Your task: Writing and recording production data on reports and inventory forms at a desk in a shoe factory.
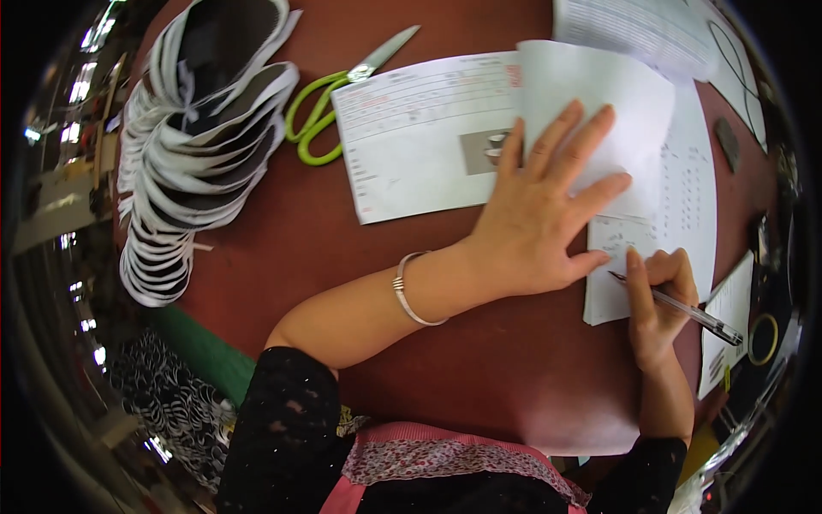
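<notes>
My left hand (548, 201) lies with fingers spread over a turned-back white sheet (629, 103) and the edge of a printed form (411, 128) that has a small picture on it. A bangle circles that wrist. In my right hand (659, 300) is a clear pen (698, 319), its tip close to a small paper pad (610, 295) that bears handwriting. My right fingers close around the pen's lower part. Beneath the turned-back sheet, a longer sheet with columns of handwriting (689, 197) shows at its right side.
Green-handled scissors (321, 111) lie left of the form. A stack of dark shoe-upper-like pieces with white edging (201, 146) covers the table's left side. More papers (634, 34), a dark small block (728, 144) and a tape roll (762, 338) are at the right.
</notes>
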Demonstrator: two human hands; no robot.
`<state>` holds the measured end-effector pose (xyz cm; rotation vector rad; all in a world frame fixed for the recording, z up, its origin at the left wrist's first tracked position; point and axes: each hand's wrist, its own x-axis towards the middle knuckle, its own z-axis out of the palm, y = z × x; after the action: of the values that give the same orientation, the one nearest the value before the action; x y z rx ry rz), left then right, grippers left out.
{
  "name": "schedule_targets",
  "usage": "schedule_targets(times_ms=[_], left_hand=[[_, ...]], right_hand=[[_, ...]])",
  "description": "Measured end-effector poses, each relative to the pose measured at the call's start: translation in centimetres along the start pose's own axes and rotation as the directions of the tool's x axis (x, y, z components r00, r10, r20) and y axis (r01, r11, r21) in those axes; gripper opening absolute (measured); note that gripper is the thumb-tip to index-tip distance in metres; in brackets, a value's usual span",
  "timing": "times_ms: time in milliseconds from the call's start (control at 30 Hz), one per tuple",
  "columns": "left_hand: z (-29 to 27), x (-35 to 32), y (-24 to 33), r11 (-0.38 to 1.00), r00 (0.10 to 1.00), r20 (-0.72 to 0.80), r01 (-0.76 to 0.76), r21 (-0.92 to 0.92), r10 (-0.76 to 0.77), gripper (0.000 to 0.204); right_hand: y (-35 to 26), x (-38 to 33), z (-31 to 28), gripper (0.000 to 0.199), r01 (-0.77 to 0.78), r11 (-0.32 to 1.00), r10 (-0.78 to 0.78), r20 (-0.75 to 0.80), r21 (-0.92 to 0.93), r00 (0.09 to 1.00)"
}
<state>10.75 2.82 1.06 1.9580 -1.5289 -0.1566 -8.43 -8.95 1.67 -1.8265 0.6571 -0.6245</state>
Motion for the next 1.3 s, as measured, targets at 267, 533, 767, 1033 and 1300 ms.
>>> schedule_targets(times_ms=[267, 533, 767, 1033, 1300], left_hand=[[0.3, -0.2, 0.0, 0.998, 0.998, -0.039, -0.050, -0.040, 0.049, 0.072], [0.1, -0.1, 0.1, 0.998, 0.998, -0.029, -0.049, -0.037, 0.048, 0.070], [0.0, 0.3, -0.1, 0.997, 0.997, -0.027, -0.074, -0.029, 0.073, 0.075], [-0.2, 0.2, 0.3, 0.997, 0.998, 0.011, -0.062, -0.037, 0.062, 0.078], [2.3, 0.9, -3.7, 0.932, 0.923, -0.150, -0.335, 0.138, 0.354, 0.078]], right_hand=[[0.2, 0.2, -0.4, 0.035, -0.098, 0.990, 0.103, -0.039, 0.101, 0.994], [-1.1, 0.9, 0.0, 0.036, -0.146, 0.981, 0.151, -0.036, 0.126, 0.988], [-0.5, 0.7, 0.2, 0.046, -0.107, 0.993, 0.103, -0.071, -0.047, 0.992], [-0.2, 0.6, 0.8, 0.043, 0.074, 0.980, -0.086, -0.061, -0.184, 0.994], [-0.2, 0.6, 0.9, 0.042, 0.087, 0.970, -0.096, -0.030, -0.225, 0.995]])
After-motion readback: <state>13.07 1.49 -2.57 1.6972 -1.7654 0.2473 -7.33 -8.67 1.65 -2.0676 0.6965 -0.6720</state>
